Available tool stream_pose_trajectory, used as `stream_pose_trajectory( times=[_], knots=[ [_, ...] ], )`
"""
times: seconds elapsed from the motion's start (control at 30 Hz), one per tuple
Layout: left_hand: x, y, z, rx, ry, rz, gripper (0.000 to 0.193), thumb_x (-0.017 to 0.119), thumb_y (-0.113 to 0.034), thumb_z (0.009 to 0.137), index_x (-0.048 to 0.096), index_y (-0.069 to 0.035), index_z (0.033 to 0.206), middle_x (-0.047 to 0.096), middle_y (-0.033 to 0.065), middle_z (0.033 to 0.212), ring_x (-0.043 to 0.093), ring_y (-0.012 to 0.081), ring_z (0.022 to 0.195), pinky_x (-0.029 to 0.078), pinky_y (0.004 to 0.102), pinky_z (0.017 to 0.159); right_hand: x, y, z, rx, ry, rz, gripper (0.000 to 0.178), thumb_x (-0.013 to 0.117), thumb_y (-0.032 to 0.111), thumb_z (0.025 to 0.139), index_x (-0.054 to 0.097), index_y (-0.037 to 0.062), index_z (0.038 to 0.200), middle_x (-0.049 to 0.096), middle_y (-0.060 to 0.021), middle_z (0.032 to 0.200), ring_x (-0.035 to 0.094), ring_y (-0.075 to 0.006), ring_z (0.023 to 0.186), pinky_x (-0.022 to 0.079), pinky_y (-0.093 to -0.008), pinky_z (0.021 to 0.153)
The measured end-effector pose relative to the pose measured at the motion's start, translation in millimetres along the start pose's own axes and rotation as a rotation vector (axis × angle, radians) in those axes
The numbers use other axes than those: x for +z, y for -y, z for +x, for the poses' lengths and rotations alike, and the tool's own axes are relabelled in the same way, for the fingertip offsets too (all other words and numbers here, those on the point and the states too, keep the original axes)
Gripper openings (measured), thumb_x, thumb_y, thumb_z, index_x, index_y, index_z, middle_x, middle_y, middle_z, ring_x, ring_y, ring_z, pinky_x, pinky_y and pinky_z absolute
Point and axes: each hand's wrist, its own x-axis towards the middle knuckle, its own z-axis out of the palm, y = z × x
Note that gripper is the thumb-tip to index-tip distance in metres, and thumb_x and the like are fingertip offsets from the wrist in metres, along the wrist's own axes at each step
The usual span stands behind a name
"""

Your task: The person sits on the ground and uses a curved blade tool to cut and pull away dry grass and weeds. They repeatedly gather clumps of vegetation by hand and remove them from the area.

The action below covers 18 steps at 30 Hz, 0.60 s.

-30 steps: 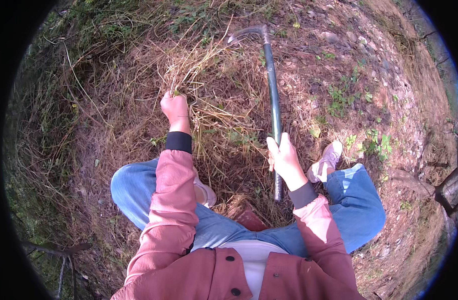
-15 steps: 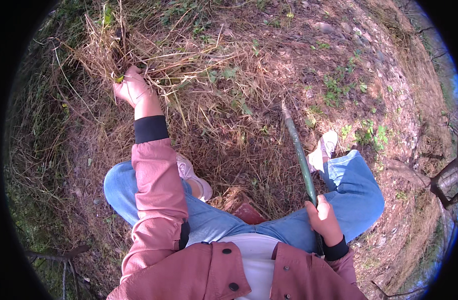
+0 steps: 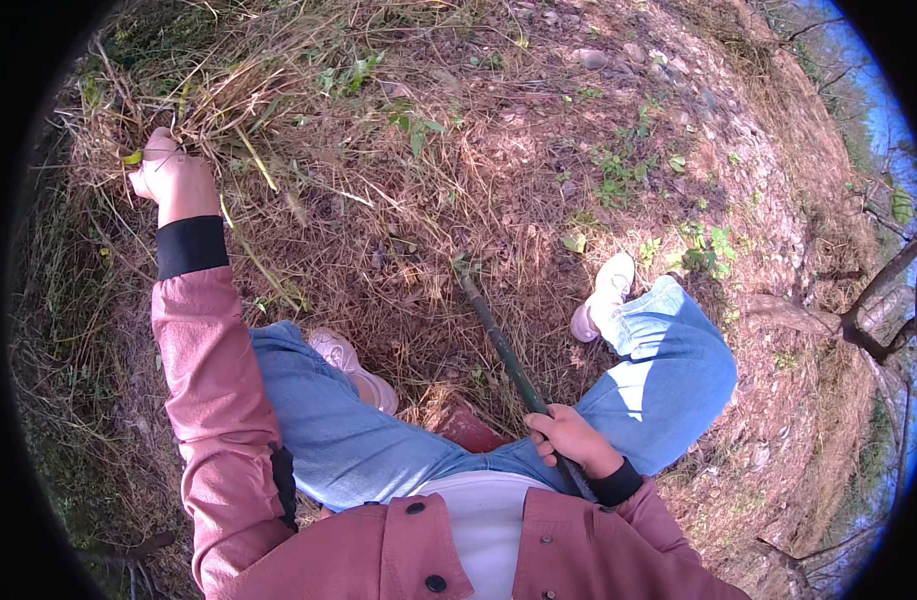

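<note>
1. Left hand point(image 3: 174, 180) stretched far out to the left, fingers point(image 3: 157, 152) closed tight round a tuft of dry grass point(image 3: 194, 95). Stalks still rooted, bunched above the fist.
2. Right hand point(image 3: 571, 440) drawn back close to the waist, fingers wrapped fully round the dark handle of a sickle point(image 3: 504, 350). Shaft slanting up and left across the gap between the knees; working end down in the straw, blade shape not to be made out.
3. Squatting on sloping ground point(image 3: 539, 120), littered with dry straw and small stones.
4. Risk, as judged: tool end lying between two legs and near the left shoe point(image 3: 354, 365). A short, hasty pull could bring the edge against shin or shoe.
5. Risk: left fist clamped right at the tuft. A swing aimed too high could meet knuckles rather than stalks.
6. Risk: long reach to the left from a low squat on a slope. Loose straw underfoot could slip and tip the balance that way.
7. Risk: dry stalks stiff and sharp-edged; bare palm open to cuts on a hard tug.
8. Count: hands, two, both bare. Sickles, one. Grass tufts gripped, one. Shoes, two, pale, the right shoe point(image 3: 604, 295) farther out. Pink sleeves with black cuffs, two. Green weed patches point(image 3: 704, 250), several small ones, upper right. Bare branches point(image 3: 879, 300), a few at the right edge.
</note>
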Motion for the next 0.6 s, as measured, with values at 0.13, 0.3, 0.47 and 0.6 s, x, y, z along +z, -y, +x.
stream_pose_trajectory(
  times=[0.13, 0.3, 0.47, 0.6],
  knots=[
    [-16, -23, -12, -0.117, -0.217, 0.142, 0.044, 0.055, -0.038, 0.093, 0.051, -0.004, 0.121, 0.063, 0.0106, 0.108, 0.06, 0.0259, 0.09, 0.048, 0.0425, 0.082, 17, 0, -2, -0.071, 0.101, -0.068, 0.025, 0.06, 0.02, 0.093, 0.046, 0.0012, 0.084, 0.052, -0.0058, 0.067, 0.051, -0.013, 0.048, 0.042, -0.0301, 0.041],
    [-39, -11, -31, 0.18, -0.43, 0.279, 0.042, 0.059, -0.029, 0.09, 0.051, 0.001, 0.118, 0.063, 0.0153, 0.106, 0.061, 0.0281, 0.09, 0.049, 0.0398, 0.081, 35, 20, -4, -0.199, 0.057, -0.039, 0.023, 0.062, 0.019, 0.093, 0.044, 0.0064, 0.087, 0.05, -0.0013, 0.068, 0.052, -0.0118, 0.051, 0.043, -0.0289, 0.044],
    [-60, 4, -21, 0.531, -0.727, 0.573, 0.04, 0.063, -0.021, 0.088, 0.051, 0.005, 0.116, 0.064, 0.02, 0.104, 0.063, 0.0302, 0.09, 0.05, 0.0371, 0.079, 49, 72, -33, -0.155, -0.001, -0.116, 0.016, 0.062, 0.015, 0.093, 0.048, 0.0071, 0.091, 0.049, 0.0011, 0.069, 0.049, -0.0078, 0.051, 0.042, -0.0253, 0.043],
    [-75, 5, -18, 0.658, -0.906, 0.792, 0.039, 0.066, -0.014, 0.085, 0.051, 0.009, 0.113, 0.064, 0.0238, 0.103, 0.064, 0.0319, 0.09, 0.051, 0.0349, 0.077, 67, 139, -62, -0.353, 0.01, -0.213, 0.013, 0.061, 0.012, 0.093, 0.049, 0.0069, 0.095, 0.049, 0.0012, 0.069, 0.049, -0.0061, 0.05, 0.042, -0.0238, 0.043]
  ],
)
